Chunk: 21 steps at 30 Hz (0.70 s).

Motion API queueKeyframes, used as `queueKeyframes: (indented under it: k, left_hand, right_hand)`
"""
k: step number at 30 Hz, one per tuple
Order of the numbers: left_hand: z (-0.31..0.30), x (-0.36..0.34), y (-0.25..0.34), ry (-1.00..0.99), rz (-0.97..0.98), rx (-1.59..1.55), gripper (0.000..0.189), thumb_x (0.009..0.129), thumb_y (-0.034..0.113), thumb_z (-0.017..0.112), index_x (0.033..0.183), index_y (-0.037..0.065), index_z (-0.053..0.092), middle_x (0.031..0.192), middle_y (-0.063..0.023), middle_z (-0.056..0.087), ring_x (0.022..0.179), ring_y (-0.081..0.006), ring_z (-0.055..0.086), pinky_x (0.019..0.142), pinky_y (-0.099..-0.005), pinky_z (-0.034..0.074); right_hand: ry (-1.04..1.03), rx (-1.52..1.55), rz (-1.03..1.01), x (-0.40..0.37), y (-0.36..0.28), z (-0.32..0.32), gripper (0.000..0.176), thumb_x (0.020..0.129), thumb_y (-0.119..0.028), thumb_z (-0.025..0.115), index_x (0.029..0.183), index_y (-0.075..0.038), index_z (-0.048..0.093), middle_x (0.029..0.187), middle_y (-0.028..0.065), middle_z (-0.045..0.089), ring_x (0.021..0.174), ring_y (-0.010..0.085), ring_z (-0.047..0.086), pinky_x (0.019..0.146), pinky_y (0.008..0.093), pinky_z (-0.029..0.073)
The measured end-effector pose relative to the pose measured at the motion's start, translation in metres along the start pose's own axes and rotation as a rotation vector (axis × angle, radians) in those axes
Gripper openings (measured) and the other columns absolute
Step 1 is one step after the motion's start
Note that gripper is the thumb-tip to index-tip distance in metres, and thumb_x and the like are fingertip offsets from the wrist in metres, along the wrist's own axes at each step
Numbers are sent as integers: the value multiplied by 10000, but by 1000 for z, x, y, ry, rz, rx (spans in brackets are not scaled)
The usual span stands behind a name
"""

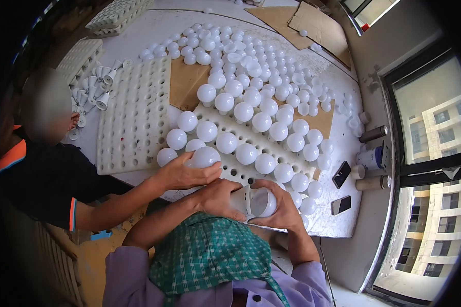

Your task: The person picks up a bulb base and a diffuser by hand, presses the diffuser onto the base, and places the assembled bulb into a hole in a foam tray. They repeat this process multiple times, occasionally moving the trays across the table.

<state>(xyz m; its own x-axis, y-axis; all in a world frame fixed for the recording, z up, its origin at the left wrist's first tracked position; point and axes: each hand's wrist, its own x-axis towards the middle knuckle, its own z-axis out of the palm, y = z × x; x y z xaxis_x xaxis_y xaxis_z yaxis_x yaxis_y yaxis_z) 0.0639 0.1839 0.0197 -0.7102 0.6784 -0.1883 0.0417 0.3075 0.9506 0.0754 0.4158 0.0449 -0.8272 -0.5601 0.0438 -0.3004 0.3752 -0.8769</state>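
Observation:
Near the table's front edge, my right hand (284, 207) is wrapped round a white bulb cover (264, 202). My left hand (217, 198) grips a white cone-shaped bulb base (239, 200), whose wide end faces the cover's rim. The two parts are side by side, touching or almost touching. Just beyond my hands, rows of round white bulbs (246, 153) stand in a white foam tray with holes (230, 169). A co-worker's hand (182, 173), coming from the left, holds another round bulb (206, 156) over the tray's front left corner.
An empty-holed foam tray (133, 117) lies left of the bulbs. Behind it are a pile of bulb bases (95, 87) and the seated co-worker (36, 184). Many loose covers (230, 46) spread on cardboard (189, 84). Two phones (341, 205) and bottles (373, 183) sit at right.

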Motion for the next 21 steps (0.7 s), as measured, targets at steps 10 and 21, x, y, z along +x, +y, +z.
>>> queueKeyframes:
  k: [10, 21]
  left_hand:
    - [15, 0, -9, -74, -148, 50, 624, 555, 374, 821, 970, -65, 662, 883, -196, 689, 797, -257, 678, 751, -335, 521]
    - [16, 4, -6, -152, -133, 116, 632, 601, 445, 835, 927, -71, 671, 833, -165, 692, 783, -187, 674, 702, -308, 526]
  right_hand:
    - [-187, -190, -3, -5, 1, 20, 764, 605, -238, 848, 1228, -26, 460, 1164, 181, 540, 1052, 353, 563, 890, 424, 480]
    - [271, -38, -464, -11, 24, 60, 397, 583, -63, 765, 937, -23, 589, 952, 119, 593, 872, 284, 575, 740, 385, 478]
